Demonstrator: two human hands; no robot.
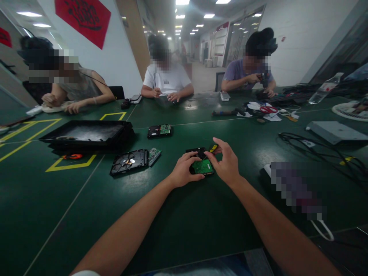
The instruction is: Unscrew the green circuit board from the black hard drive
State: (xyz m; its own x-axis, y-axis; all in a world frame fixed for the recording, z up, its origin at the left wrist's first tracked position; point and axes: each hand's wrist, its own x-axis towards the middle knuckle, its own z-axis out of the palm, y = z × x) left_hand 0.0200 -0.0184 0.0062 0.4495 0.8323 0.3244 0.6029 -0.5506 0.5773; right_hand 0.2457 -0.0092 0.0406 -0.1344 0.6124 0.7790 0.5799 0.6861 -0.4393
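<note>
A hard drive (202, 167) with a green circuit board lies on the table in front of me. My left hand (184, 171) grips it from the left, fingers over the far part and thumb along the near edge. Between the thumb and fingers of my right hand (227, 163) is a small yellow and black screwdriver (213, 148), held over the drive's right side; its tip is hidden. Left of my hands lies another hard drive (129, 163), with a loose circuit board (154, 156) against its right end. Farther back rests a third hard drive (160, 131).
A stack of black trays (86, 134) stands at the left, with an orange-handled tool (72, 156) before it. On the right are a blurred-out phone-like object (296, 191), black cables (313, 145), a grey box (336, 132) and a bottle (324, 90). Three people sit across the green table (129, 222).
</note>
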